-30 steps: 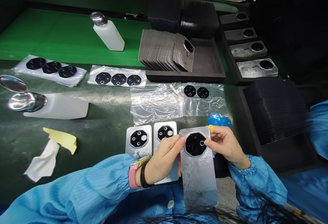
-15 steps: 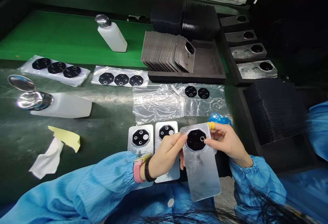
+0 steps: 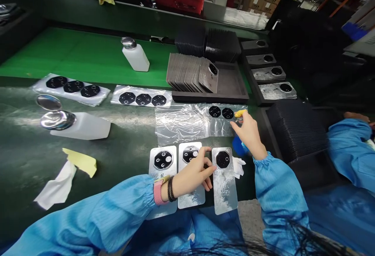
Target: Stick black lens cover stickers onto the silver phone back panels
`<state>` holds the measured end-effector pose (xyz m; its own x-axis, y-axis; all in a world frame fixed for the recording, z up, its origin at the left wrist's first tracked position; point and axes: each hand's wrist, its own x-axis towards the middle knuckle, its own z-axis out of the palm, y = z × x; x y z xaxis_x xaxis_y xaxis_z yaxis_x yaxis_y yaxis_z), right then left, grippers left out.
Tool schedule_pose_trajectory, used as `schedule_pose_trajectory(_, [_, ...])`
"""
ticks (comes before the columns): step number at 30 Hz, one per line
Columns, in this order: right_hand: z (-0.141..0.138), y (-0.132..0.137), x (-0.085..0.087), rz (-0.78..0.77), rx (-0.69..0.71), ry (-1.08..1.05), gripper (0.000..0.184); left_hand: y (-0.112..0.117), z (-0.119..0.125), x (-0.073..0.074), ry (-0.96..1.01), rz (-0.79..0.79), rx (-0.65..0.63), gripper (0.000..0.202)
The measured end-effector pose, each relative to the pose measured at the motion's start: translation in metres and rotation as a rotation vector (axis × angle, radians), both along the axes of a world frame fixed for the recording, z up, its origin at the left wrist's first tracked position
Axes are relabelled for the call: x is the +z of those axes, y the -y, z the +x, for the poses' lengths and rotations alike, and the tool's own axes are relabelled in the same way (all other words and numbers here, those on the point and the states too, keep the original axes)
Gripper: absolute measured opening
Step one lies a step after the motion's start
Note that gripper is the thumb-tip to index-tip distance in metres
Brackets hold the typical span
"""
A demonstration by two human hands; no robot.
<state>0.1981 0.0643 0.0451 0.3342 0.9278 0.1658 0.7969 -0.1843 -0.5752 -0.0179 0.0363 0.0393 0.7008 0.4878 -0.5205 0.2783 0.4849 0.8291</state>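
Three silver phone back covers lie side by side at the bench's near edge: the left cover [image 3: 162, 170], the middle cover [image 3: 190, 158] and the right cover [image 3: 224, 181]. My left hand [image 3: 193, 176] rests over the middle cover, its fingers curled with the tips on the right cover's left edge. My right hand [image 3: 249, 133], a yellow cot on one finger, reaches forward to a clear plastic sheet [image 3: 187, 121] that carries two black octagonal lens plates [image 3: 221, 112]. Its fingertips pinch at the sheet's right end beside the plates.
Two more sheets of black plates [image 3: 142, 99] [image 3: 73, 87] lie to the left. A tipped dispenser bottle [image 3: 79, 125], an upright bottle [image 3: 135, 54], a tray of stacked covers [image 3: 202, 80], black stacks [image 3: 295, 129] and paper scraps [image 3: 67, 174] surround. Another person's blue sleeve [image 3: 351, 150] shows at right.
The cover I held up in both hands now lies flat on the bench to the right of the other two. My right hand has left it and reached forward to the plastic sheet.
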Motion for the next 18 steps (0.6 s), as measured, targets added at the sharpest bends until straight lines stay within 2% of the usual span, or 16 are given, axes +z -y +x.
schedule_pose_trajectory(3, [-0.002,-0.022,0.003,-0.101,-0.028,0.125,0.023,0.001,-0.006,0.001,-0.023,0.186,-0.052,0.06])
schedule_pose_trajectory(7, [-0.007,-0.038,0.007,-0.206,-0.024,0.193,0.033,0.006,-0.016,0.003,-0.09,0.574,-0.162,0.067])
schedule_pose_trajectory(13, [-0.001,-0.046,0.01,-0.247,-0.025,0.182,0.041,0.015,-0.028,0.004,-0.097,0.996,-0.403,0.041])
schedule_pose_trajectory(16, [0.005,-0.05,0.012,-0.267,-0.014,0.167,0.043,0.02,-0.029,-0.004,0.04,1.278,-0.473,0.026])
schedule_pose_trajectory(18, [0.007,-0.053,0.013,-0.281,-0.008,0.159,0.043,0.024,-0.028,-0.012,0.145,1.422,-0.466,0.022])
